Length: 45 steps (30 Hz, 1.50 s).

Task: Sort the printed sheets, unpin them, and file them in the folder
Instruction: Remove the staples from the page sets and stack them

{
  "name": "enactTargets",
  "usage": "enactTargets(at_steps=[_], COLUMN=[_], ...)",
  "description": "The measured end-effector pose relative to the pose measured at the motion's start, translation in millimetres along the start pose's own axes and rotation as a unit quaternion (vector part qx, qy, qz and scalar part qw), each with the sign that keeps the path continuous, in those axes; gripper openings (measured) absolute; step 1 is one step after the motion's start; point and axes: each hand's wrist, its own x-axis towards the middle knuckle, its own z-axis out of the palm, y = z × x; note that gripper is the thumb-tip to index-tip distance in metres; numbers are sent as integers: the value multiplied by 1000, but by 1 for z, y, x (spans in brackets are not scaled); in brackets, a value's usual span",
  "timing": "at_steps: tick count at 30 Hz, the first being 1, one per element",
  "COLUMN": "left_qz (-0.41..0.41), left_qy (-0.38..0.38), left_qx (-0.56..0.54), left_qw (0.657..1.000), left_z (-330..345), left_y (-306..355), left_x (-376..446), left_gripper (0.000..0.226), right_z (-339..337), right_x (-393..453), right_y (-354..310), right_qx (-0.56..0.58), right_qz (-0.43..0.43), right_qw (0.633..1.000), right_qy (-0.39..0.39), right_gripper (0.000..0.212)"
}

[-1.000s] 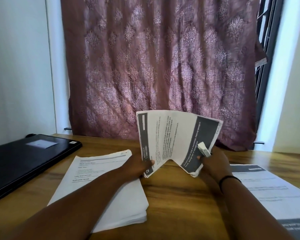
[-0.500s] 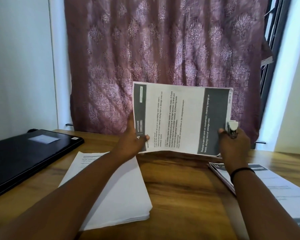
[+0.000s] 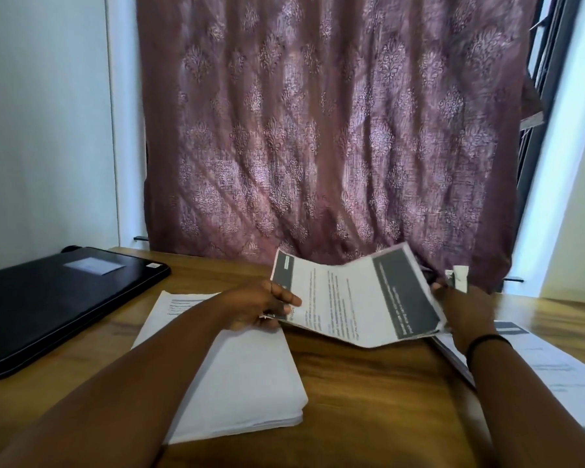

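1. A closed black folder (image 3: 58,298) is laid flat at the left end of the wooden table (image 3: 368,400), well apart from both hands.
2. A thick stack of printed sheets (image 3: 237,383) is set on the table just right of the folder, partly covered by the left forearm.
3. The left hand (image 3: 264,307) is curled on the left edge of a held bundle of sheets (image 3: 355,298), thumb on top.
4. The bundle is held above the table between the two hands, creased along its middle.
5. The bundle's right edge is gripped by the right hand (image 3: 466,305), in which a small white object (image 3: 458,278), too blurred to identify, is also held.
6. More printed pages (image 3: 554,373) are spread on the table under the right wrist.
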Motion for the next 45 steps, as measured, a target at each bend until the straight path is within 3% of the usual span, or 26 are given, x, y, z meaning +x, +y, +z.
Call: enactTargets(at_steps=[3, 5, 11, 14, 17, 20, 24, 28, 37, 45], left_qz=[-3, 15, 128, 175, 212, 234, 260, 281, 291, 277], left_qy=[46, 90, 215, 221, 194, 168, 128, 108, 79, 114], left_qx=[-23, -46, -154, -167, -183, -182, -194, -184, -118, -90], left_qw=[999, 995, 956, 945, 940, 940, 937, 936, 946, 950], left_z=[2, 5, 18, 31, 45, 51, 50, 49, 56, 60], left_y=[2, 5, 23, 33, 39, 44, 49, 48, 38, 33], left_x=[0, 0, -4, -9, -15, -20, -25, -22, -17, -14], left_gripper=[23, 22, 21, 23, 33, 45, 56, 61, 61, 64], right_z=[-7, -4, 44, 68, 82, 82, 77, 77, 73, 76], right_x=[-5, -11, -63, -104, -129, -135, -127, -117, -107, -107], right_y=[-5, -13, -38, -39, -38, -40, -46, -44, -44, -41], right_qx=[-37, 17, 82, 103, 163, 231, 267, 315, 337, 349], right_qz=[-34, -25, 97, 127, 127, 133, 129, 131, 121, 95], right_qw=[997, 999, 967, 929, 902, 878, 873, 848, 839, 827], right_qy=[50, 21, -219, -332, -380, -398, -388, -406, -410, -430], right_gripper=[27, 28, 24, 24, 28, 28, 33, 33, 21, 29])
